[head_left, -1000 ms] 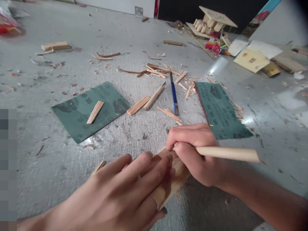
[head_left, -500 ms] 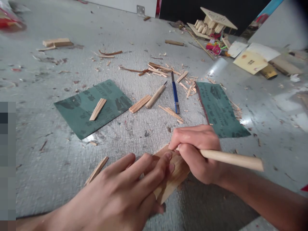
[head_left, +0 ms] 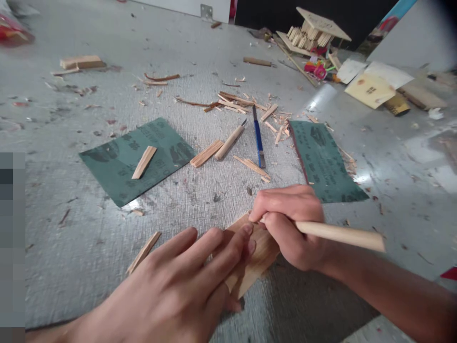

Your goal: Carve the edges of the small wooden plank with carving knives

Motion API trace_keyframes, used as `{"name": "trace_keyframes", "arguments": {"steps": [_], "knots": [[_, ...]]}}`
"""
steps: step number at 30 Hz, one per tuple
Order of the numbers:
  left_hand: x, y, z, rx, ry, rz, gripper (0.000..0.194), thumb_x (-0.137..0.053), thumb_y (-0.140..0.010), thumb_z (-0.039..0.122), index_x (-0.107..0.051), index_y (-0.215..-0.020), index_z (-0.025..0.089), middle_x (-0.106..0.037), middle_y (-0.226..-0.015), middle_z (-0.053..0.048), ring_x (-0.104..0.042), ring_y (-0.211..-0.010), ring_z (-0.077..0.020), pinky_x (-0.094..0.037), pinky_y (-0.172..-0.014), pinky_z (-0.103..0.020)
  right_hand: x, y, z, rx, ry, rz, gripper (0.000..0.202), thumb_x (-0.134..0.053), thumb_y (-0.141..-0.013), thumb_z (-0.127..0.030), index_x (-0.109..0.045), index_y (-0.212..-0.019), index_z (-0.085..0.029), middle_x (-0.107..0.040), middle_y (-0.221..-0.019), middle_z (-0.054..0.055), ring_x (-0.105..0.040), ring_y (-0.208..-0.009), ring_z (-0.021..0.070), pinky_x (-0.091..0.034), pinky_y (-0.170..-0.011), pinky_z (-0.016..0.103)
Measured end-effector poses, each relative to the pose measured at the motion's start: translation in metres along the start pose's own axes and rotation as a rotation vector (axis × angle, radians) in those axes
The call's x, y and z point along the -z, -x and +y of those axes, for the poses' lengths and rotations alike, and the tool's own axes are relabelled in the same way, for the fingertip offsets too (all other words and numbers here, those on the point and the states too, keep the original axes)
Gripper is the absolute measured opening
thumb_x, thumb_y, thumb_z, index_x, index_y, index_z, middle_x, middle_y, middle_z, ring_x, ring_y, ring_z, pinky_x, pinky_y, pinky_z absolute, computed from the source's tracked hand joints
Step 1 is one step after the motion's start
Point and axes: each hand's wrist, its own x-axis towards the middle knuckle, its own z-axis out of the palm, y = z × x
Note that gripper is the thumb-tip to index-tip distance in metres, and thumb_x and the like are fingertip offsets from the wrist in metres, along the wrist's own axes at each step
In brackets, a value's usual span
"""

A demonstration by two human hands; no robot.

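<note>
My left hand lies over a thin flat piece of light wood, its fingers pressing on the top and its thumb by the lower edge. In my right hand is a tool with a round wooden handle, gripped close to its working end. That end is hidden by the fingers at the upper part of the wood. Both hands are close together, the left fingertips nearly touching the right hand.
Beyond the hands lie a wooden-handled carving knife, a blue utility knife and wood shavings. Green-backed sandpaper sheets lie left and right. A small stick-built model stands at the back right.
The tool's handle end has shifted slightly left, along with a small shift of the whole view. Both hands keep their hold on the tool and the wood.
</note>
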Motion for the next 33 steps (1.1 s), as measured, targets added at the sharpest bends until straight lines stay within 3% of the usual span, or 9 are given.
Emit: {"name": "trace_keyframes", "arguments": {"steps": [8,15,22,27,33], "knots": [[-0.0002,0.0003,-0.0003,0.003,-0.012,0.009,0.028,-0.047,-0.106,0.029,-0.064,-0.122,0.013,-0.070,-0.125,-0.006,-0.060,-0.103,-0.0257,-0.048,-0.072,-0.042,0.0007,0.0002,0.0009,-0.008,0.019,-0.016,0.028,-0.042,-0.087,-0.006,-0.051,-0.062,-0.014,-0.045,-0.054,-0.003,-0.040,-0.050,0.0054,-0.030,-0.052,0.024],[-0.0011,0.0010,0.0005,0.012,-0.011,0.007,0.028,-0.048,-0.105,0.028,-0.063,-0.124,0.013,-0.065,-0.135,-0.007,-0.059,-0.106,-0.0267,-0.047,-0.076,-0.044,0.0003,0.0012,-0.0004,-0.013,0.025,-0.016,0.028,-0.042,-0.088,-0.006,-0.050,-0.062,-0.014,-0.044,-0.054,-0.004,-0.039,-0.050,0.0053,-0.031,-0.052,0.024],[0.0018,-0.0021,0.0014,-0.006,-0.012,0.000,0.024,-0.051,-0.104,0.030,-0.067,-0.113,0.014,-0.068,-0.129,-0.007,-0.059,-0.102,-0.0257,-0.046,-0.073,-0.043,0.0028,0.0056,-0.0029,-0.025,0.017,-0.032,0.027,-0.042,-0.086,-0.005,-0.047,-0.061,-0.015,-0.038,-0.055,-0.005,-0.035,-0.050,0.0051,-0.028,-0.052,0.024],[0.0017,-0.0060,-0.0012,-0.009,-0.006,0.014,0.025,-0.050,-0.104,0.029,-0.067,-0.113,0.013,-0.069,-0.125,-0.007,-0.060,-0.102,-0.0242,-0.047,-0.071,-0.042,0.0024,0.0063,-0.0019,-0.032,-0.015,-0.025,0.028,-0.042,-0.088,-0.006,-0.049,-0.062,-0.015,-0.042,-0.056,-0.005,-0.038,-0.051,0.0051,-0.031,-0.053,0.023],[0.0006,-0.0078,-0.0072,-0.029,0.090,0.012,0.024,-0.057,-0.101,0.033,-0.066,-0.113,0.014,-0.069,-0.122,-0.006,-0.061,-0.091,-0.0223,-0.045,-0.070,-0.041,0.0048,0.0069,0.0000,-0.171,-0.114,0.055,0.027,-0.044,-0.087,-0.008,-0.056,-0.064,-0.017,-0.047,-0.054,-0.006,-0.044,-0.049,0.0051,-0.034,-0.049,0.021]]}}
